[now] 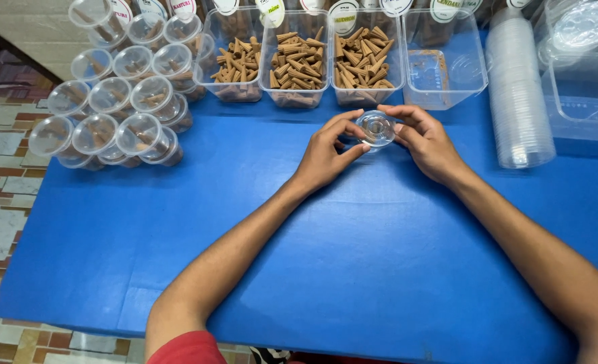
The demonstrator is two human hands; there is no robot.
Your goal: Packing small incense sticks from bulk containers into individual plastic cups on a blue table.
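Where blue table meets tiled floor at far left, stacked lidded clear cups holding brown cones. Mid-table, left hand and right hand, fingertips pinched narrowly on small clear cup. Behind, tubs of cones; far right, a lid stack.

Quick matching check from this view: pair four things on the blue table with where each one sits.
Things:
1. small clear cup
2. stack of lidded cups
3. empty clear tub
4. sleeve of clear lids

Places:
A. far left of the table
B. held between left hand and right hand
C. lying at the right, beside the empty tub
D. right end of the tub row

Pairs: 1-B, 2-A, 3-D, 4-C
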